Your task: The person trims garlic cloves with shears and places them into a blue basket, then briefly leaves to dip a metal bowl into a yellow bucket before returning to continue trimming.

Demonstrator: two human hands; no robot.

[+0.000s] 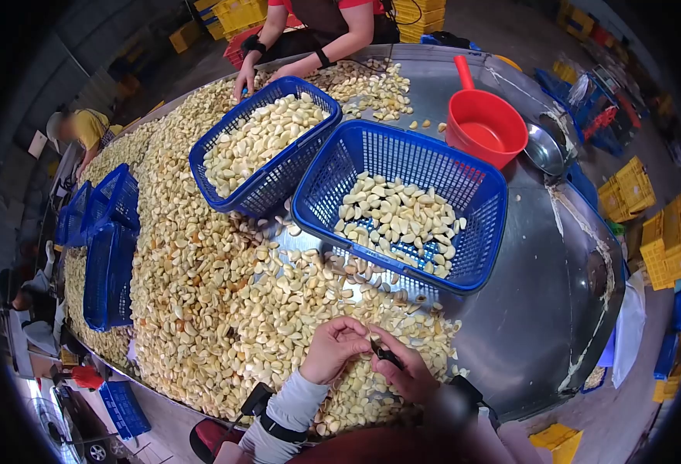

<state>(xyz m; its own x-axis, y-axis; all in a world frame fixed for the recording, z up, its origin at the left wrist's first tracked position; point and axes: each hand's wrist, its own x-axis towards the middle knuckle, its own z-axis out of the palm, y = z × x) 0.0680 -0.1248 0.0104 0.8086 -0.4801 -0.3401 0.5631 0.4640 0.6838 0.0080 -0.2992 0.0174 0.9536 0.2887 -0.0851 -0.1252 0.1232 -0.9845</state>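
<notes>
My left hand (pixel 332 352) is closed in a pinch on a garlic clove (pixel 372 337), mostly covered by the fingertips. Close beside it, my right hand (pixel 406 370) grips what looks like a small black-handled knife (pixel 387 355); its blade is hard to make out. Both hands are just above the near edge of a wide heap of peeled garlic cloves (pixel 193 286). Beyond them stands a blue basket (pixel 472 282), partly filled with cloves. A second blue basket (pixel 259 203), much fuller, sits to its left, leaning against it.
A red dipper (pixel 486 127) and a metal bowl (pixel 544 148) lie on the metal table (pixel 534 309). Empty-looking blue baskets (pixel 108 278) stand at the left. Across the table, a person in red (pixel 340 31) reaches into the cloves. Yellow crates (pixel 665 240) are at right.
</notes>
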